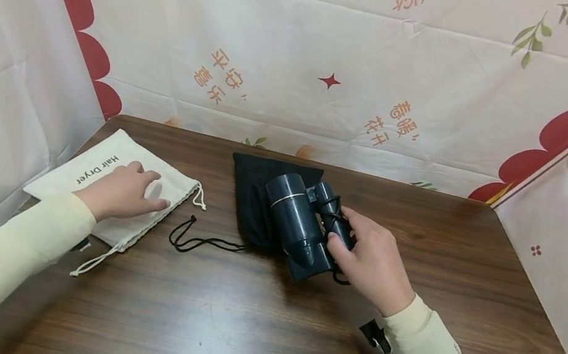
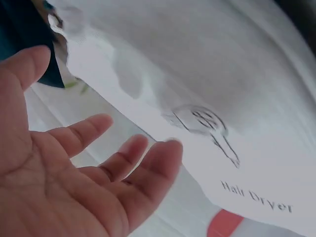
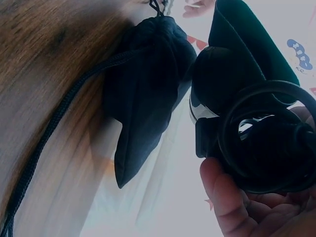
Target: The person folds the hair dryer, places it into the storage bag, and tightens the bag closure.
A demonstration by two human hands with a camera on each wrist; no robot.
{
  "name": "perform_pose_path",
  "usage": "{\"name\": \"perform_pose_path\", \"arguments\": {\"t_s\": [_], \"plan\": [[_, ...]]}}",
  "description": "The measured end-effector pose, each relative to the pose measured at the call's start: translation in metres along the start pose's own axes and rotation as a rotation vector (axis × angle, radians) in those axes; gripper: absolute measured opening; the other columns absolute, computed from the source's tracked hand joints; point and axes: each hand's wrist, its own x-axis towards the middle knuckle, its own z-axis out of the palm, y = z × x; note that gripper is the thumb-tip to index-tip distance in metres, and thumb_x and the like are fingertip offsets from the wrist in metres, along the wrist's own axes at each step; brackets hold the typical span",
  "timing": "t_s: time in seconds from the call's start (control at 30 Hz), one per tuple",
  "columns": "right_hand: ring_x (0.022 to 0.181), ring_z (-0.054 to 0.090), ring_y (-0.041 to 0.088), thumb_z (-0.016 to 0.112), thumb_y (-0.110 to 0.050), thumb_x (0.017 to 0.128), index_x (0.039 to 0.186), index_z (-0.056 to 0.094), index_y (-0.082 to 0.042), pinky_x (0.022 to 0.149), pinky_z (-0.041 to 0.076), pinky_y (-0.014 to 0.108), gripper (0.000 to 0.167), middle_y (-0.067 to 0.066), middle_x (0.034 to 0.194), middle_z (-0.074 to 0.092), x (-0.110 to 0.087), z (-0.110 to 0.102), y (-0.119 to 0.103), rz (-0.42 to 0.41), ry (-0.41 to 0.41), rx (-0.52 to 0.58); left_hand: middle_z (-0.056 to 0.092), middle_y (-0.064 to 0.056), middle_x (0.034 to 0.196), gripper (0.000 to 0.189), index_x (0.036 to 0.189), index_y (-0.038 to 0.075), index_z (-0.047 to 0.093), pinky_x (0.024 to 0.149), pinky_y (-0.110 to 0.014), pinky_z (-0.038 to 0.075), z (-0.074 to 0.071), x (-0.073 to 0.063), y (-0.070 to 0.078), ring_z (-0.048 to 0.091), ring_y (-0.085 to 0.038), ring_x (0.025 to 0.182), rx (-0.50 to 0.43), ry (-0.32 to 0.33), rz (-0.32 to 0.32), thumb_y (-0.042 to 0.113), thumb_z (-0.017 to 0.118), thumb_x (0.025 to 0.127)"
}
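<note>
My right hand (image 1: 374, 261) grips the handle of a dark blue folded hair dryer (image 1: 295, 213), with its black cord wound around the handle. The dryer overlaps the black drawstring pouch (image 1: 251, 187) in the head view. In the right wrist view, thumb and fingers curl around the handle behind a loop of cord (image 3: 229, 123). My left hand (image 1: 126, 191) is over a white drawstring bag (image 1: 173, 177), fingers loosely spread and holding nothing. The left wrist view shows the bag's printed dryer drawing and the words "Hair Dryer".
Black drawstrings (image 1: 205, 240) trail left from the pouch across the brown wooden table (image 1: 213, 328). White cords (image 1: 97, 262) hang off the bag's mouth. Patterned cloth (image 1: 294, 47) stands along the table's back and sides.
</note>
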Motion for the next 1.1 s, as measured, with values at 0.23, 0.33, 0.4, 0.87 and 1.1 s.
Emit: {"name": "perform_pose_path", "arguments": {"t_s": [0.23,0.33,0.4,0.87,1.1], "plan": [[0.07,0.059,0.017,0.061,-0.021,0.093,0.136,0.057,0.001,0.054,0.051,0.028,0.049,0.013,0.11,0.067,-0.001,0.001,0.001,0.005,-0.004,0.011,0.052,-0.025,0.101,0.06,0.117,-0.005,0.059,0.074,-0.054,0.047,0.015,0.004,0.014,0.056,-0.038,0.083,-0.036,-0.059,0.008,0.045,0.072,0.085],[0.07,0.059,0.017,0.062,-0.021,0.093,0.136,0.057,0.001,0.054,0.051,0.028,0.049,0.013,0.11,0.067,-0.002,0.002,0.002,0.003,-0.002,0.006,0.052,-0.022,0.096,0.054,0.111,-0.004,0.061,0.071,-0.053,0.047,0.015,0.005,0.018,0.054,-0.038,0.08,-0.023,-0.087,0.015,0.041,0.073,0.085],[0.071,0.058,0.017,0.062,-0.021,0.092,0.136,0.057,0.001,0.055,0.05,0.029,0.049,0.013,0.11,0.067,-0.002,0.002,0.002,-0.002,0.0,-0.005,0.052,-0.023,0.095,0.053,0.113,-0.005,0.061,0.073,-0.055,0.047,0.013,0.006,0.019,0.055,-0.039,0.08,-0.015,-0.097,0.022,0.039,0.073,0.085],[0.072,0.058,0.017,0.063,-0.022,0.092,0.137,0.057,0.0,0.056,0.05,0.03,0.049,0.012,0.111,0.067,-0.001,0.003,0.002,-0.021,-0.003,-0.013,0.063,-0.021,0.097,0.037,0.113,-0.008,0.061,0.084,-0.053,0.046,0.011,0.005,-0.003,0.061,-0.034,0.09,-0.12,-0.033,0.087,0.02,0.064,0.09],[0.069,0.057,0.017,0.062,-0.021,0.092,0.137,0.057,-0.001,0.053,0.05,0.029,0.049,0.011,0.106,0.067,-0.002,0.005,0.003,0.0,-0.01,-0.005,0.067,-0.014,0.092,0.014,0.099,0.001,0.061,0.079,-0.049,0.048,0.008,0.0,-0.008,0.063,-0.029,0.086,-0.162,0.07,0.122,0.008,0.062,0.087]]}}
